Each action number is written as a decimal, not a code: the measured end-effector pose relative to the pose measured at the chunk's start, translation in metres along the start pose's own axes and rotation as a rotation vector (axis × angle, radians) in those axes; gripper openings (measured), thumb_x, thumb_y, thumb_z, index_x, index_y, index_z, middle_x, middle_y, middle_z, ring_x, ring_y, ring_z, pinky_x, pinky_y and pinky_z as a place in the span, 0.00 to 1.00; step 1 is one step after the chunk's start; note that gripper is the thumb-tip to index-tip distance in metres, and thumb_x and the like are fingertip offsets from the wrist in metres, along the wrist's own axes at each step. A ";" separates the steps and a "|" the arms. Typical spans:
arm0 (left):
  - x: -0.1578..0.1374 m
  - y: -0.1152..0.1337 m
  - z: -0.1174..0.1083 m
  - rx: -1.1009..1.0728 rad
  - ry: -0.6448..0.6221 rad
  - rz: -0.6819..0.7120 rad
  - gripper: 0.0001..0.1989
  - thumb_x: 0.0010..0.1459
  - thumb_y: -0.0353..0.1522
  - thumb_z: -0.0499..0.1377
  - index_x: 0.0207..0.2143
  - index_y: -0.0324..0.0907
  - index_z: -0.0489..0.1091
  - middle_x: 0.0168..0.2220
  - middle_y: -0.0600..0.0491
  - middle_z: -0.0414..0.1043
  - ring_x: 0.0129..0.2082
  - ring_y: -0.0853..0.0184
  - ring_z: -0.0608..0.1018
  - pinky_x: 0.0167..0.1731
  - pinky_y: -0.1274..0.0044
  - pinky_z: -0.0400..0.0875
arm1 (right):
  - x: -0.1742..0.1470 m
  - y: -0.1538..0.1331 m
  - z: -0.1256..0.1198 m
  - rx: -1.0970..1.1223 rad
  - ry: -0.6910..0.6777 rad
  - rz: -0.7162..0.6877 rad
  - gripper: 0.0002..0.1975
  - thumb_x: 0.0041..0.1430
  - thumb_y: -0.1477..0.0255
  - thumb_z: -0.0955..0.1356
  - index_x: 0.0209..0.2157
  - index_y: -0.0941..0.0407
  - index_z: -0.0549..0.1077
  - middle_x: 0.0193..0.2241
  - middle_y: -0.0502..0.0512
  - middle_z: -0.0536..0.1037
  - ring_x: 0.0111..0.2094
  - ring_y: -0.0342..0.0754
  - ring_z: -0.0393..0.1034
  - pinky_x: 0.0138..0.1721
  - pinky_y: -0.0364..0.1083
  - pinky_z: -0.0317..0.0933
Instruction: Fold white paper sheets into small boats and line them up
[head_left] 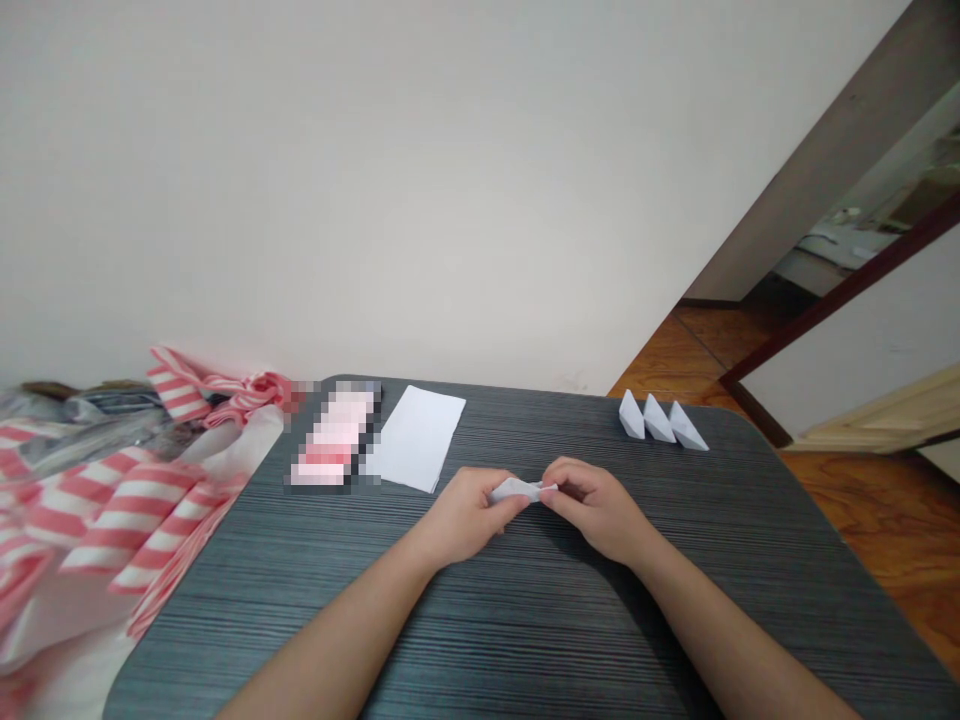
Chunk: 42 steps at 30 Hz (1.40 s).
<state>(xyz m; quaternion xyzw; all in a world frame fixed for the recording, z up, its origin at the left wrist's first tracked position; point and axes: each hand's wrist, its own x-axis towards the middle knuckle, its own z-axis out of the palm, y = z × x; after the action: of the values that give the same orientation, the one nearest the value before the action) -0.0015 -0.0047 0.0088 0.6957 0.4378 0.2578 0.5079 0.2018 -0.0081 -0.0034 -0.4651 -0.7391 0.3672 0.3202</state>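
A small piece of folded white paper (pixel 517 489) is held between my two hands, above the middle of the dark table. My left hand (pixel 470 512) pinches its left end, thumb in front. At the other end, the thumb and fingers of my right hand (pixel 598 508) are closed on the paper's tip. Parts of the paper are hidden behind my fingers. Beyond my left hand lies a stack of flat white paper sheets (pixel 421 438). Three folded white paper shapes (pixel 658 420) with pointed tops stand in a row at the table's far right.
The dark wood-grained table (pixel 300 600) stands against a pale wall (pixel 450 200). A pixelated pink and white object (pixel 334 435) lies left of the sheets. Red-and-white striped cloth (pixel 127 500) is heaped beyond the left edge. Wooden floor (pixel 885 510) shows at right.
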 end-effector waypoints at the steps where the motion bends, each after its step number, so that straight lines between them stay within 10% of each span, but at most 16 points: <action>1: 0.000 -0.001 0.000 -0.015 0.003 -0.017 0.14 0.56 0.38 0.52 0.27 0.38 0.69 0.19 0.56 0.67 0.19 0.73 0.67 0.21 0.81 0.58 | -0.001 0.002 0.001 0.013 0.012 0.022 0.06 0.57 0.69 0.65 0.31 0.55 0.71 0.28 0.53 0.73 0.28 0.45 0.67 0.29 0.43 0.60; 17: 0.002 -0.002 -0.002 -0.006 0.127 -0.049 0.17 0.56 0.43 0.52 0.23 0.39 0.67 0.15 0.58 0.65 0.17 0.73 0.66 0.21 0.81 0.58 | 0.000 0.004 -0.002 -0.155 0.085 -0.190 0.13 0.57 0.71 0.65 0.44 0.50 0.75 0.49 0.56 0.72 0.46 0.53 0.68 0.47 0.53 0.63; 23: 0.002 -0.002 -0.002 0.021 0.111 -0.014 0.16 0.57 0.40 0.51 0.25 0.39 0.70 0.16 0.58 0.65 0.18 0.73 0.66 0.22 0.81 0.58 | 0.000 0.004 -0.001 -0.066 0.073 -0.086 0.08 0.55 0.71 0.67 0.37 0.51 0.77 0.48 0.56 0.72 0.31 0.46 0.70 0.29 0.45 0.64; 36: 0.001 -0.001 -0.001 0.048 0.076 0.073 0.17 0.59 0.37 0.50 0.21 0.39 0.68 0.18 0.56 0.66 0.20 0.73 0.68 0.24 0.81 0.60 | 0.005 -0.002 0.002 -0.011 0.032 0.111 0.10 0.59 0.70 0.64 0.25 0.56 0.72 0.21 0.49 0.70 0.24 0.43 0.64 0.28 0.42 0.56; 42: 0.002 -0.003 0.002 -0.115 0.052 -0.017 0.13 0.56 0.36 0.54 0.42 0.41 0.70 0.22 0.55 0.71 0.21 0.70 0.73 0.24 0.80 0.66 | 0.004 -0.005 0.001 -0.070 0.050 0.054 0.08 0.58 0.72 0.64 0.25 0.56 0.70 0.23 0.49 0.68 0.26 0.43 0.63 0.29 0.42 0.55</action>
<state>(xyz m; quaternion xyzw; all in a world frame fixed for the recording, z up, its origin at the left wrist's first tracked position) -0.0001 -0.0034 0.0048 0.6547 0.4412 0.2963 0.5376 0.1977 -0.0063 0.0005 -0.5049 -0.7304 0.3378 0.3122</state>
